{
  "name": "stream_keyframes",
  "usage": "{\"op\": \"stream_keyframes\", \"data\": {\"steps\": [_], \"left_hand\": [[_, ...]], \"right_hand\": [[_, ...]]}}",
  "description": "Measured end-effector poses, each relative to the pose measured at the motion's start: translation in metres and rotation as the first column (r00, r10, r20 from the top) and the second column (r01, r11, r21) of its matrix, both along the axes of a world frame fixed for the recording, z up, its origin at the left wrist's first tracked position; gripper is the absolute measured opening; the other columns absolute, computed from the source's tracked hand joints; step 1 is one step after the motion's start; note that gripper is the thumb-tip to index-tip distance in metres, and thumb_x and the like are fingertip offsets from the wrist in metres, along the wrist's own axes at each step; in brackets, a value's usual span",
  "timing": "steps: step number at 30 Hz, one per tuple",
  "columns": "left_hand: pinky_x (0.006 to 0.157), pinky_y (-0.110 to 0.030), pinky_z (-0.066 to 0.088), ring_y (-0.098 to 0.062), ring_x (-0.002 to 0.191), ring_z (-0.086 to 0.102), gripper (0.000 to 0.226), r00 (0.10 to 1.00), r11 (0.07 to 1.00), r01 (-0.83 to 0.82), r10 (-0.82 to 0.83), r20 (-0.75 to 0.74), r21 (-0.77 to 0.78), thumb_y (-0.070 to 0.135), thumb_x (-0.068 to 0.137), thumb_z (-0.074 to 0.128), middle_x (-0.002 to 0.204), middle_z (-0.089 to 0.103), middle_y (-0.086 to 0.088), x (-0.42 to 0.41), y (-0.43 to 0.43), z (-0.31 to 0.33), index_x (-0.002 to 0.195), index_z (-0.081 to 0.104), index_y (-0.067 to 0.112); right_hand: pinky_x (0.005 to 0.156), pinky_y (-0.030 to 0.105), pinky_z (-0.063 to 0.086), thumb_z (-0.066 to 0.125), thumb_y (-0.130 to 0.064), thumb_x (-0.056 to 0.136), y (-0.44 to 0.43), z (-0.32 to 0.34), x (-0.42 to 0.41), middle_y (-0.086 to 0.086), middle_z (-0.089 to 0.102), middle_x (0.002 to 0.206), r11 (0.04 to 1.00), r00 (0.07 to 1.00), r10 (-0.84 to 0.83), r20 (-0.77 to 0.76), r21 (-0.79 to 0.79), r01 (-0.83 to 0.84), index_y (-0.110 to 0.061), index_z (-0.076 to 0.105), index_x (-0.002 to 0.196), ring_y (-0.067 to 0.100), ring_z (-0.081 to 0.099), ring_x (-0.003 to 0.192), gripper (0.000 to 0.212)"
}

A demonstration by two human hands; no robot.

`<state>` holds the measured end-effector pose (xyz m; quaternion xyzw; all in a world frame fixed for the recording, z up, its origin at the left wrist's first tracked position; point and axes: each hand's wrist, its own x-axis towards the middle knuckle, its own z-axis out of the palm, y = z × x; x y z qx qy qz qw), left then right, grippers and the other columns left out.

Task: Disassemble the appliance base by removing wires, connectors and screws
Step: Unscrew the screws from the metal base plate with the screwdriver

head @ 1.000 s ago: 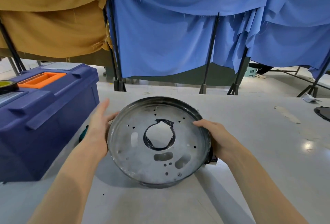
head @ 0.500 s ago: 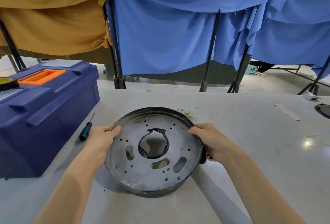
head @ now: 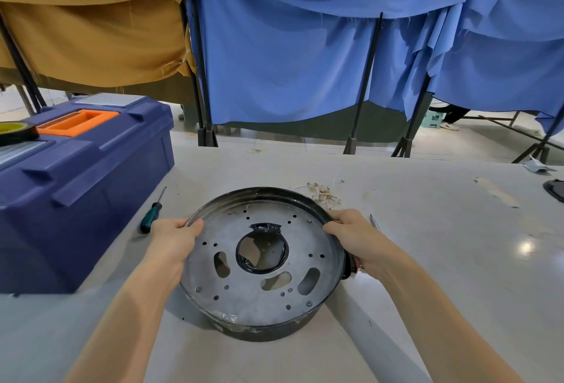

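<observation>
We grip the round base (head: 262, 260) by its rim, left hand (head: 172, 240) and right hand (head: 351, 234) curled over opposite sides; a screwdriver (head: 150, 214) lies left.

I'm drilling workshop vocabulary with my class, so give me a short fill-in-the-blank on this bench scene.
1. The left hand and the right hand grip the base by its ____.
2. The ____ lies on the table between the toolbox and the base.
3. The toolbox's handle is ____.

Missing words: rim; screwdriver; orange.
</observation>
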<state>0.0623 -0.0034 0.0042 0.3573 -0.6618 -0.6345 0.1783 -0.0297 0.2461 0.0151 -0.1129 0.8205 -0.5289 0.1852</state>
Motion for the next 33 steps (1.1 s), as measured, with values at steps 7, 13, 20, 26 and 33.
{"op": "stream_keyframes", "data": {"steps": [7,13,20,26,33], "left_hand": [[0.065,-0.03,0.04,-0.023,0.07,0.049,0.02,0.989,0.968,0.001,0.036,0.142,-0.252,0.001,0.09,0.061,0.078,0.055,-0.012,0.001,-0.008,-0.006,0.071,0.059,0.004],[0.099,-0.042,0.04,-0.034,0.121,0.049,0.061,0.979,0.709,0.158,-0.022,0.203,-0.687,0.015,0.089,0.066,0.14,0.047,-0.013,0.004,0.004,0.007,0.144,0.041,0.015],[0.097,-0.007,0.031,-0.002,0.122,0.046,0.037,0.788,0.452,0.486,-0.596,0.152,-0.748,0.023,0.093,0.062,0.131,0.052,0.016,-0.006,0.035,0.011,0.129,0.059,0.027],[0.113,-0.029,0.028,-0.009,0.134,0.035,0.047,0.694,0.326,0.658,-0.613,0.378,-0.679,0.038,0.09,0.064,0.144,0.041,0.019,-0.012,0.042,-0.001,0.135,0.053,0.032],[0.114,-0.026,0.022,-0.008,0.137,0.03,0.052,0.671,0.273,0.679,-0.606,0.427,-0.681,0.038,0.09,0.064,0.148,0.034,0.02,-0.012,0.04,-0.005,0.139,0.047,0.035]], "right_hand": [[0.068,0.036,0.056,0.041,0.001,0.093,-0.007,-0.007,-0.001,0.016,0.073,0.09,1.0,0.998,0.01,-0.067,-0.024,-0.012,-0.008,0.07,0.103,0.027,0.068,0.078,0.031],[0.08,0.032,0.051,0.047,-0.01,0.097,0.0,-0.013,-0.013,0.012,0.072,0.092,0.994,0.975,-0.111,-0.193,-0.039,0.105,0.0,0.07,0.104,0.018,0.064,0.084,0.026],[0.091,0.034,0.046,0.056,-0.007,0.09,0.045,-0.027,-0.047,0.011,0.068,0.114,0.844,0.813,-0.309,-0.494,0.251,0.474,-0.004,0.069,0.111,0.03,0.058,0.111,0.024],[0.076,0.03,0.024,0.051,-0.008,0.091,0.052,-0.056,-0.059,0.019,0.056,0.122,0.722,0.846,-0.252,-0.47,0.491,0.488,-0.004,0.064,0.117,0.037,0.044,0.118,0.029],[0.07,0.033,0.03,0.05,0.005,0.085,0.053,-0.059,-0.059,0.019,0.065,0.105,0.722,0.784,-0.219,-0.581,0.443,0.531,0.001,0.068,0.103,0.037,0.053,0.102,0.026]]}}
